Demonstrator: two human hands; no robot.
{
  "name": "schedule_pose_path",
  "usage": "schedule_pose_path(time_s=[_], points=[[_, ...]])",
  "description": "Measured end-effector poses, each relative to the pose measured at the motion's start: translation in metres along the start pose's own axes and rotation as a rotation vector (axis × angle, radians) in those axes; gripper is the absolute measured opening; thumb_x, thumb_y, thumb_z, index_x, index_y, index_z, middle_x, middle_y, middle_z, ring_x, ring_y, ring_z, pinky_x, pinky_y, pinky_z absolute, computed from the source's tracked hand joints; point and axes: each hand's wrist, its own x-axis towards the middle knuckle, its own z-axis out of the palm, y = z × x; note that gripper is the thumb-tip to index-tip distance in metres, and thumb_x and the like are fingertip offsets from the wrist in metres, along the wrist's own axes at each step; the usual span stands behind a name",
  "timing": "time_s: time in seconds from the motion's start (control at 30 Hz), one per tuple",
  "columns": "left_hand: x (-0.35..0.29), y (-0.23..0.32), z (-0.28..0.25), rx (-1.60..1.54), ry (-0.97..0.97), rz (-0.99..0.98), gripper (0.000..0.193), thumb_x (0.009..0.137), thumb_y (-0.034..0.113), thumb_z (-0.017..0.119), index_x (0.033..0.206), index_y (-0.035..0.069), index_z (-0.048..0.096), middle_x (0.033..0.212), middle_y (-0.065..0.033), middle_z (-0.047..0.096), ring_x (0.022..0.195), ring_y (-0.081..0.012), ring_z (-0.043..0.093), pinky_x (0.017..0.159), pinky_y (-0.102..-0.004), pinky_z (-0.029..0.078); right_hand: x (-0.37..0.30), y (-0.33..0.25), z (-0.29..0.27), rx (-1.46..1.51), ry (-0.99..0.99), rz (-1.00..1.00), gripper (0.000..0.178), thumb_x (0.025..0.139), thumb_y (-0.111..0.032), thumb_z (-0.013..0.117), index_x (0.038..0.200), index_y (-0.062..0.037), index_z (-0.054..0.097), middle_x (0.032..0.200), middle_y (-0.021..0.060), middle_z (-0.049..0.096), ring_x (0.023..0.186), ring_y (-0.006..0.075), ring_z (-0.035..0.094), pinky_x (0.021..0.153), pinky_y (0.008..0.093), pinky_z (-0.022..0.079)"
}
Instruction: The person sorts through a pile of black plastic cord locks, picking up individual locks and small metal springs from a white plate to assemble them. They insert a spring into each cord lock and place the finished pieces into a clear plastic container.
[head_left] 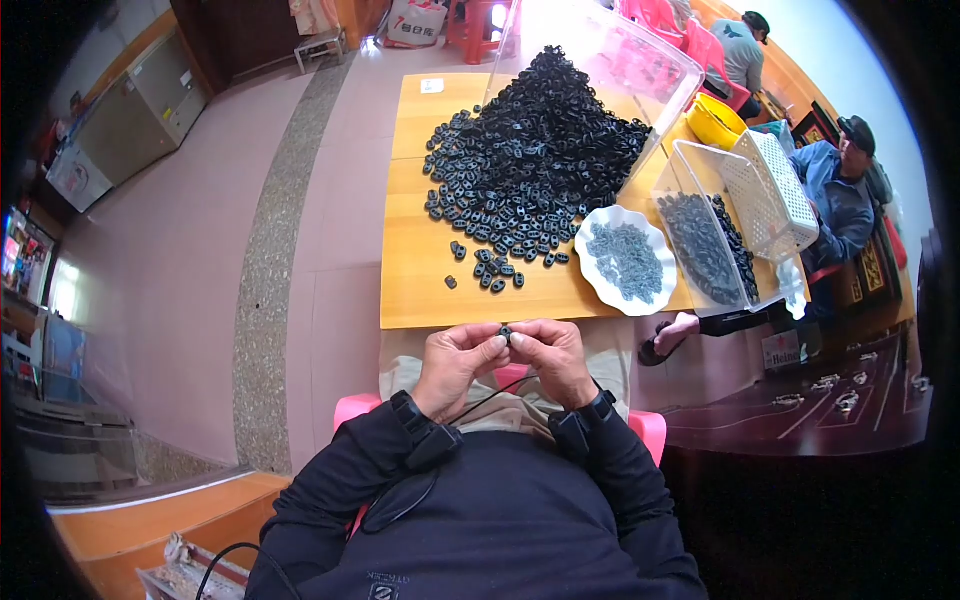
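Between the fingertips of my left hand (459, 361) and my right hand (553, 358) is a small black oval plastic piece (506, 332). Both hands pinch it just in front of the table's near edge, above my lap. A large heap of similar black pieces (540, 150) covers much of the wooden table (405, 270), with a few loose ones (498, 270) lying nearest my hands. To the right of these, a white scalloped dish (592, 272) holds many small grey parts (628, 258), too small to name.
A clear plastic bin (690, 165) with more black pieces stands right of the dish, beside a white perforated basket (775, 190). Behind them is a yellow bowl (714, 122). A large clear tub (670, 60) lies tipped behind the heap. A person (840, 200) sits at the right.
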Motion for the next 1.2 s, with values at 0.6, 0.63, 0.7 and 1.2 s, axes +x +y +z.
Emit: schedule_pose_path(time_s=[0.6,0.63,0.7,1.2], points=[[0.006,0.001,0.008,0.071,-0.025,0.025,0.017,0.089,0.004,0.064,0.103,-0.005,0.062,0.094,-0.0115,0.067,0.079,-0.0163,0.067,0.076,-0.0267,0.057,0.001,-0.013,0.000,-0.041,-0.079,-0.063,0.017,0.092,-0.002,0.057,0.106,0.0050,0.063,0.095,0.0088,0.067,0.085,0.0130,0.065,0.078,0.0271,0.055],[0.006,0.002,0.007,0.045,-0.019,-0.004,0.017,0.089,0.005,0.063,0.103,-0.004,0.062,0.094,-0.0115,0.067,0.079,-0.0164,0.067,0.076,-0.0270,0.057,0.002,-0.014,0.000,-0.099,-0.084,-0.069,0.017,0.092,-0.002,0.057,0.106,0.0050,0.063,0.095,0.0087,0.067,0.084,0.0128,0.065,0.078,0.0268,0.055],[0.005,0.003,0.005,0.051,-0.022,-0.013,0.015,0.090,0.006,0.062,0.102,-0.003,0.063,0.092,-0.0102,0.067,0.079,-0.0159,0.066,0.076,-0.0281,0.057,0.000,-0.019,0.001,-0.138,-0.079,-0.026,0.018,0.091,-0.003,0.060,0.106,0.0041,0.064,0.095,0.0057,0.067,0.084,0.0083,0.062,0.076,0.0230,0.052],[-0.002,0.005,0.004,0.106,-0.049,-0.126,0.005,0.089,0.008,0.064,0.092,0.005,0.064,0.091,-0.0045,0.066,0.083,-0.0133,0.062,0.079,-0.0303,0.053,-0.004,-0.010,0.001,-0.696,-0.010,-0.471,0.017,0.074,-0.007,0.073,0.087,0.0028,0.066,0.076,0.0114,0.065,0.063,0.0130,0.062,0.056,0.0257,0.049]])
